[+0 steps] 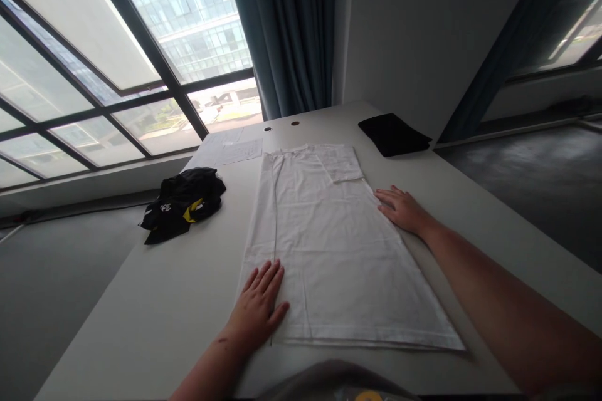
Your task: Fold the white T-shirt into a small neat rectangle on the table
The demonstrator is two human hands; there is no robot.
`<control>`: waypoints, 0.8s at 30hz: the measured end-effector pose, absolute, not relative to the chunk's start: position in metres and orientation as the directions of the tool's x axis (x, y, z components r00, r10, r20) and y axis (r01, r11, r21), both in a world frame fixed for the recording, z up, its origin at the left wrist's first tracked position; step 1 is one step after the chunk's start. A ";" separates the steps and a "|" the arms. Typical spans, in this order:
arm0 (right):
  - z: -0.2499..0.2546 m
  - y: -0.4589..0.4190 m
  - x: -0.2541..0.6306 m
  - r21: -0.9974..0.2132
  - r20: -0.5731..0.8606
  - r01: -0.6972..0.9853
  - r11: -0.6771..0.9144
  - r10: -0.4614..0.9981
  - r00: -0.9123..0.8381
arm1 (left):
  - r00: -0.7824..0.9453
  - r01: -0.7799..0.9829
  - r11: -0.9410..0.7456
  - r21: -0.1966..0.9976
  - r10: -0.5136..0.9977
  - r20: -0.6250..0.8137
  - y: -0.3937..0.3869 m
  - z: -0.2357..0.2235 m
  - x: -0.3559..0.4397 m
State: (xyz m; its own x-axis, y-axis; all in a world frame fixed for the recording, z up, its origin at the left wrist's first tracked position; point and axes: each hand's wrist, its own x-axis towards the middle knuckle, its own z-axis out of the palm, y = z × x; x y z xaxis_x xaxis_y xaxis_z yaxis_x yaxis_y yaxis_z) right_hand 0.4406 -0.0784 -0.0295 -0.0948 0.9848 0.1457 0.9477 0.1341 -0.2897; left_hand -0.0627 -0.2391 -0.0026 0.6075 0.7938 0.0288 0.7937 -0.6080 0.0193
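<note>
Here's the count, folks: one left hand (pixel 256 308), one right hand (pixel 404 210), and one white T-shirt (pixel 338 250) in the middle of one white table (pixel 141 307)! One crumpled black garment (pixel 181 203) on the left, one folded black cloth (pixel 394 134) far right, two sheets of paper (pixel 239 151) far left (tough call from this angle), two round holes (pixel 281 125) at the far end!

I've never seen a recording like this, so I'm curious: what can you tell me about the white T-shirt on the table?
The white T-shirt lies flat on a pale table. Its thin, cotton-looking fabric is mostly smooth, with a long crease down one side and a sleeve folded over at the far end. The left hand rests on it near the hem, and the right hand touches its right edge.
</note>
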 end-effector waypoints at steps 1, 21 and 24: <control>-0.028 -0.080 0.441 -0.311 0.144 0.938 0.152 0.983 -0.111 | 0.611 0.791 -0.612 0.022 0.791 0.026 -0.238 -0.002 -0.065; -0.004 -0.089 0.435 -0.832 0.196 0.534 0.148 0.980 0.033 | 0.971 0.228 -0.903 0.364 0.237 -0.020 -0.185 0.046 0.166; 0.001 -0.090 0.442 -0.943 0.145 0.314 0.110 0.985 0.091 | 0.989 0.141 -0.936 0.321 0.146 -0.007 -0.179 0.042 0.206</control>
